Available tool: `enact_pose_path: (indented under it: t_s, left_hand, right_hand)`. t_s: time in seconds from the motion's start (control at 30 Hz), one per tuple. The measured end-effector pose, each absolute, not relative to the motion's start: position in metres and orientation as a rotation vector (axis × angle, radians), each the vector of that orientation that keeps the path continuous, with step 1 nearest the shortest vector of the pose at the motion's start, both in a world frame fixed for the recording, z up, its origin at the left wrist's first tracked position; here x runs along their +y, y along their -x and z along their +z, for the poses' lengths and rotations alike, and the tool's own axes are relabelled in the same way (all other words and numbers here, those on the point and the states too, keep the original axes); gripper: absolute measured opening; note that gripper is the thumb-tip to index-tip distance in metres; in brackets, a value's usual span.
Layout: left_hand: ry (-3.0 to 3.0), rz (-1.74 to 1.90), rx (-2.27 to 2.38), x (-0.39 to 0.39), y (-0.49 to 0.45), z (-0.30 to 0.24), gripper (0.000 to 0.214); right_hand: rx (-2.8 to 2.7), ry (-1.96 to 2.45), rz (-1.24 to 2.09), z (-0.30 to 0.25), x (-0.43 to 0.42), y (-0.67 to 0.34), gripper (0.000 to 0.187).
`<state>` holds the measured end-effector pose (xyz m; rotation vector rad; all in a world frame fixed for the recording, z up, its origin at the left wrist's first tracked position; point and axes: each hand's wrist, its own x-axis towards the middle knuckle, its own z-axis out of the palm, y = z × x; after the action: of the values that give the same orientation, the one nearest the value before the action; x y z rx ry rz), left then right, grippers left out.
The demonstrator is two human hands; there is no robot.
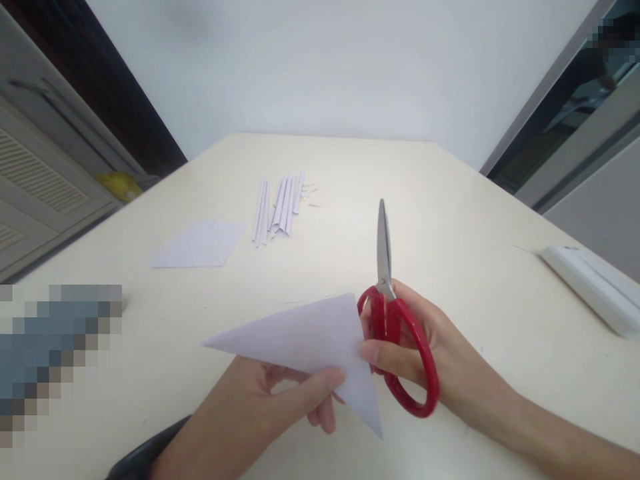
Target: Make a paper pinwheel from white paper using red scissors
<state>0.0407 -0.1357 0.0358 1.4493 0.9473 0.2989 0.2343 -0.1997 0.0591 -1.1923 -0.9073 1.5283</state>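
Note:
A folded white sheet of paper (310,333), triangular in outline, is held above the table near its front. My left hand (280,400) pinches its lower edge, thumb on top and fingers underneath. Red-handled scissors (410,360) hang in my right hand (425,327), their closed metal blades pointing away from me. The thumb of that hand also presses on the paper's right edge, so it touches both things. Some of the right fingers are hidden behind the handles and paper.
Several rolled paper tubes (285,203) lie farther back, with small scraps (311,193) beside them. A flat stack of white paper (200,245) rests at left. A long white object (590,287) lies at the right edge. At far left something is blurred out. A wall backs the table.

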Motion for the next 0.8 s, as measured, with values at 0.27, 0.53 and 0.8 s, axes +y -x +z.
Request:
enact_pose_path:
  t_s: [0.27,0.53,0.8]
  left_hand:
    - [-1.466,0.51,0.973,-0.1315,-0.04,0.0356,0.026]
    - [-1.363,0.508,0.893,-0.1323,-0.0417,0.0351,0.007]
    - [-1.277,0.497,0.795,-0.1339,-0.0438,0.0375,0.009]
  right_hand:
    - [-0.932,1.22,1.586,0.052,-0.2019,-0.2312,0.034]
    - [-0.94,1.219,1.627,0.0584,-0.202,-0.2285,0.035]
    - [-0.951,1.173,1.612,0.0545,-0.2039,-0.2271,0.036]
